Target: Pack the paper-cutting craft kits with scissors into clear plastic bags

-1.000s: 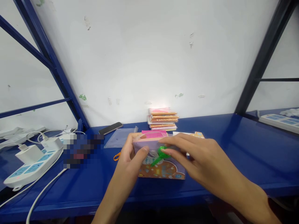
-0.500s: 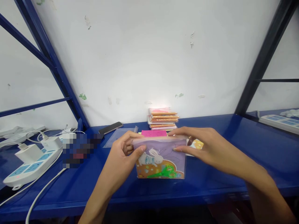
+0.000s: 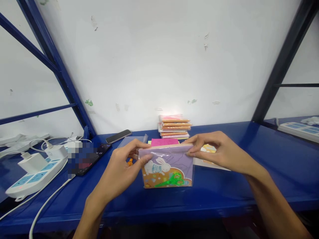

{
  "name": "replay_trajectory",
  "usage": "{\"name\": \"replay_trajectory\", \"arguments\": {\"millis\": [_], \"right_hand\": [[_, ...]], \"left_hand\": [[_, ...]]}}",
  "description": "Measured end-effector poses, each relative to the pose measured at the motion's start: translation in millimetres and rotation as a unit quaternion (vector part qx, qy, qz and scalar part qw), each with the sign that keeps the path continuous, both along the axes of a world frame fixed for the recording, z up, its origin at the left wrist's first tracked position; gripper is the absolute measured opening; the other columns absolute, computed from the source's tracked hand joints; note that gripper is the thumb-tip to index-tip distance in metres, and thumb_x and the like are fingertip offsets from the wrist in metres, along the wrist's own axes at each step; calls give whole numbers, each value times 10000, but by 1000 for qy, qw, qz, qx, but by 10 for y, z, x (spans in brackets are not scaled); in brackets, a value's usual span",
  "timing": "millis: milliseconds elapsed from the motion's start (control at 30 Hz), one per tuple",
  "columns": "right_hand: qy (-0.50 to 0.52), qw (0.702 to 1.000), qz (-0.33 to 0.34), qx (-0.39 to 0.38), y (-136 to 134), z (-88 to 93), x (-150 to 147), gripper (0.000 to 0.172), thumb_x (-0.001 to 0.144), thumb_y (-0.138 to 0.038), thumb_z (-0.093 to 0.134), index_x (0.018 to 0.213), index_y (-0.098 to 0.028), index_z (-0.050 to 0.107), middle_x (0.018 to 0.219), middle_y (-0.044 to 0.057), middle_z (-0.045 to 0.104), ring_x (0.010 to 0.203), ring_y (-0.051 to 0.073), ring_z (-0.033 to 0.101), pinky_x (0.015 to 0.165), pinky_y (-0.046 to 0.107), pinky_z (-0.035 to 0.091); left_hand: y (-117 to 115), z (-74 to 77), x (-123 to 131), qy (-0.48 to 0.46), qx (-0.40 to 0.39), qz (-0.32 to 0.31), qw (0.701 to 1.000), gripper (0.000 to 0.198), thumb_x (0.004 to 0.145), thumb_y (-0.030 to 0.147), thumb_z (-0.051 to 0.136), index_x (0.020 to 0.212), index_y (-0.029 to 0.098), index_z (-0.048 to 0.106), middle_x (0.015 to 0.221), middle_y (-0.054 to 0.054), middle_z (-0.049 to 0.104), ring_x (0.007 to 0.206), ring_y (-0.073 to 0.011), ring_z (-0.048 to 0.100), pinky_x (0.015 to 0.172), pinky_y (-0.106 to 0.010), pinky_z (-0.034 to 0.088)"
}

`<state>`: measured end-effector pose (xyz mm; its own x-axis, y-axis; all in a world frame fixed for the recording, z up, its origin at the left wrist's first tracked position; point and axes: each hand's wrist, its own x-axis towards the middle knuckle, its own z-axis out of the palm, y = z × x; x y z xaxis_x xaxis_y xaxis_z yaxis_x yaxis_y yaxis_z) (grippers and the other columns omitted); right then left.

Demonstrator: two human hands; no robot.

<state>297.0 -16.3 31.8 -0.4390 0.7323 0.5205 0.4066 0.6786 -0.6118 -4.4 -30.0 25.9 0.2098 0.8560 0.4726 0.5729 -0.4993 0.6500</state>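
Observation:
A clear plastic packet [image 3: 157, 156] stands upright between my hands, close to the table's front. Inside it show a purple sheet with a white rabbit picture and green scissors [image 3: 171, 180]. My left hand [image 3: 129, 162] pinches the packet's upper left edge, thumb in front. At the top right corner my right hand [image 3: 214, 151] grips it between thumb and fingers. Directly behind the packet lies a pink paper pad [image 3: 164, 142], its lower part hidden. A small orange object [image 3: 130, 162] peeks out beside my left fingers; its kind is unclear.
Stacked thin packets [image 3: 174, 126] stand against the wall. A printed sheet [image 3: 211, 161] lies behind my right hand. Left are a clear plastic sleeve [image 3: 136, 140], a dark phone [image 3: 119, 136], another phone [image 3: 98, 157] and a power strip [image 3: 35, 174] with cables. Blue shelf posts [image 3: 57, 69] frame the table [image 3: 224, 192].
The packet has shifted slightly left and up. My right hand has moved its hold in to the top corner, uncovering more of the printed sheet. The orange object has come into view.

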Motion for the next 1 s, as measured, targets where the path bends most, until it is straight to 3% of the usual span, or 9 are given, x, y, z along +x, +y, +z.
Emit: {"name": "replay_trajectory", "arguments": {"millis": [200, 367, 500, 667, 833, 1000], "right_hand": [[-21, 999, -24, 35, -34, 20, -8, 172, 863, -415, 782, 843, -245, 767, 894, 28, 800, 1012, 281, 742, 873, 390, 590], [-18, 998, -40, 41, -77, 47, -44, 156, 906, -397, 736, 842, -257, 767, 891, 5, 803, 897, 241, 754, 828, 360, 583], [-27, 996, -61, 67, -91, 40, -67, 176, 932, -391, 706, 847, -251, 770, 856, 4, 803, 896, 247, 761, 781, 340, 566], [-32, 990, -69, 119, -81, 0, -89, 156, 939, -364, 705, 843, -251, 754, 816, -15, 790, 840, 217, 758, 735, 311, 546], [-53, 982, -75, 162, -138, -24, -159, 218, 949, -361, 703, 782, -238, 634, 774, -43, 726, 712, 145, 680, 664, 279, 490], [-75, 981, -103, 146, -189, -25, -187, 348, 967, -373, 670, 747, -232, 440, 768, -54, 663, 664, 123, 595, 624, 282, 435]], "left_hand": [[12, 6, -17, 23, 11, 2, 1000, 223, 917, 447, 688, 1086, 306, 724, 876, 0, 740, 751, -202, 675, 697, -308, 503], [53, -28, -14, -8, 21, -15, 1000, 157, 920, 397, 690, 982, 286, 598, 867, 25, 684, 700, -168, 643, 645, -280, 486], [72, -38, -31, 36, 40, -26, 998, 232, 946, 405, 654, 817, 252, 536, 761, 42, 599, 634, -140, 575, 630, -274, 452], [27, 8, -41, 70, 67, -32, 995, 209, 933, 374, 665, 823, 235, 554, 789, 34, 610, 679, -141, 566, 654, -267, 452], [7, -10, 20, 70, 120, -22, 990, 319, 997, 319, 549, 704, 215, 479, 662, 48, 531, 615, -117, 495, 614, -259, 402], [4, -50, 44, 74, 171, -7, 982, 406, 982, 275, 574, 670, 226, 318, 624, 64, 428, 586, -104, 433, 581, -263, 358]]}}
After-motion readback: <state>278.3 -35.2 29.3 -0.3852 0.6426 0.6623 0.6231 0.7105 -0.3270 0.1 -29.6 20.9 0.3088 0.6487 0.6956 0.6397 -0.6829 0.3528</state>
